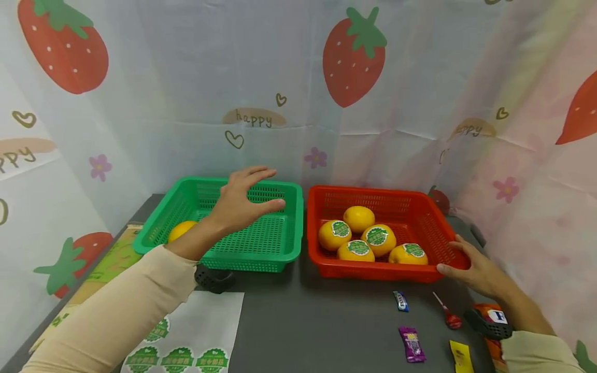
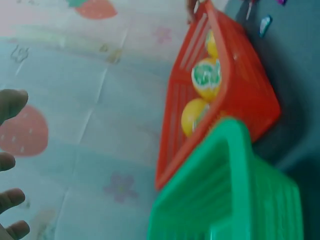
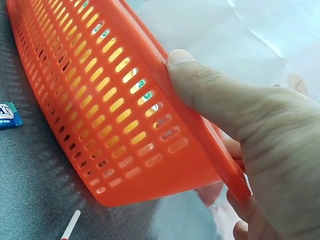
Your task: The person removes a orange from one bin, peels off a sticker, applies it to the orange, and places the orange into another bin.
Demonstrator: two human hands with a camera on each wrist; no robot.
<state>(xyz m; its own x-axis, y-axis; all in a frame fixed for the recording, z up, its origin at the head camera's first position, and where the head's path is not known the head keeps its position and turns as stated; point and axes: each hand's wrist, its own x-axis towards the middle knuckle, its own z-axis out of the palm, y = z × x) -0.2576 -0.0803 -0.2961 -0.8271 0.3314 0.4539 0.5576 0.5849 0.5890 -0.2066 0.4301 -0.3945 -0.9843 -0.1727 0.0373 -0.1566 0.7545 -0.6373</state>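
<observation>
Over the green plastic basket [image 1: 293, 228] my left hand [image 1: 240, 202] hovers in the head view, thumb and fingers spread, holding nothing. One yellow-orange citrus fruit [image 1: 181, 229] sits at that basket's left side, partly covered by my forearm. My right hand [image 1: 482, 269] grips the near right corner of the red plastic basket [image 1: 373, 269]. In the right wrist view the thumb [image 3: 195, 82] presses on the rim while the other fingers curl beneath it. Inside the red basket lie several of the same fruits [image 1: 359, 219], most with round green-and-white stickers.
A white sheet of green stickers [image 1: 233, 305] lies at the front left. In front of the red basket are a blue wrapped candy [image 1: 401, 301], a purple packet [image 1: 411, 344], a red lollipop [image 1: 453, 320] and a yellow packet [image 1: 462, 357]. A strawberry-print curtain [image 1: 289, 67] hangs behind.
</observation>
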